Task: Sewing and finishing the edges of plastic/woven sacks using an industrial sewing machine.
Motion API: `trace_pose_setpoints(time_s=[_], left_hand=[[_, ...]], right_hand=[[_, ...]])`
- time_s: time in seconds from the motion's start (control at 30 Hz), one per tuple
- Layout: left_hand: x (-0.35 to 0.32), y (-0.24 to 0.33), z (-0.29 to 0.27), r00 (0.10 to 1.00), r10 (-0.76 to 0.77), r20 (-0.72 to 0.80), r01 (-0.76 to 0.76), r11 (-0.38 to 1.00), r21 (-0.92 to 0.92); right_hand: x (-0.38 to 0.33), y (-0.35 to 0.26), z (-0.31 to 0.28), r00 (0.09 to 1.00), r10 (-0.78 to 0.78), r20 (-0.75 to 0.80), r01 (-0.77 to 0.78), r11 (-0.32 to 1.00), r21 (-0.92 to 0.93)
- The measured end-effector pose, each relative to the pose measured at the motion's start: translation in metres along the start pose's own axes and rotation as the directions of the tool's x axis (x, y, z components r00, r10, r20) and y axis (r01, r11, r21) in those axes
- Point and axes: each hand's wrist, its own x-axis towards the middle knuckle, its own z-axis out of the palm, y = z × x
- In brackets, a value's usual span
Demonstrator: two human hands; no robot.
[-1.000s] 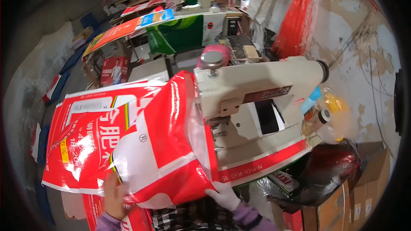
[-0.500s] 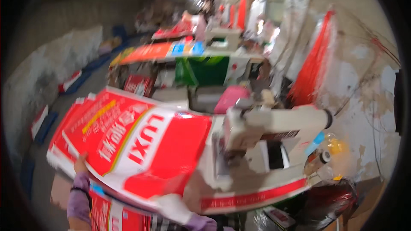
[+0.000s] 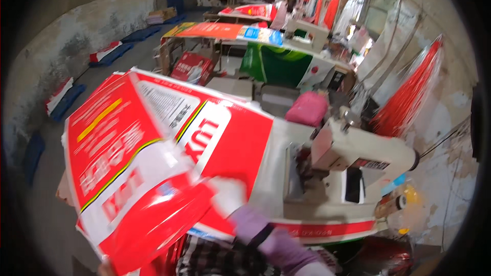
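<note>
**Red and white sack, mid-lift beside the sewing machine**

The red and white sack (image 3: 153, 158) is a big printed woven bag, held up off the stack in the lower left of the view. Its long axis runs diagonally, from the lower left corner up toward the right, and the near end is folded or curling over toward the camera (motion blur makes the exact fold hard to read). The far end lies on or just above another red and white bag spread flat on the table (image 3: 276, 174).

The right hand (image 3: 227, 197), in a white glove with a purple sleeve behind it, presses against the sack near its middle edge. It looks closed on the material, but the blur is heavy, so I can't tell how tight. The left hand (image 3: 106, 268) is only a sliver at the bottom edge under the sack, grip not readable.

Just right of the sack sits a white sewing machine (image 3: 353, 158), right up against the bag's path. Behind it is a pink bundle (image 3: 307, 108), and further back more tables carrying orange and green bags (image 3: 230, 30).
</note>
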Motion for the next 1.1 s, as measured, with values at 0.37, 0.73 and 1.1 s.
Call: trace_pose_setpoints(time_s=[0.37,0.73,1.1], left_hand=[[-0.167,0.023,-0.018,0.96,-0.277,0.047,0.267,0.951,0.155],[-0.188,0.04,-0.028,0.925,-0.364,0.108,0.343,0.923,0.176],[-0.024,0.214,0.018,0.915,0.272,0.299,-0.318,0.941,0.118]], right_hand=[[-0.094,-0.039,0.263,0.78,0.081,0.621,-0.266,0.941,0.211],[-0.126,-0.032,0.261,0.75,0.181,0.636,-0.326,0.938,0.117],[-0.138,-0.067,0.141,0.745,-0.129,0.655,-0.166,0.914,0.369]])
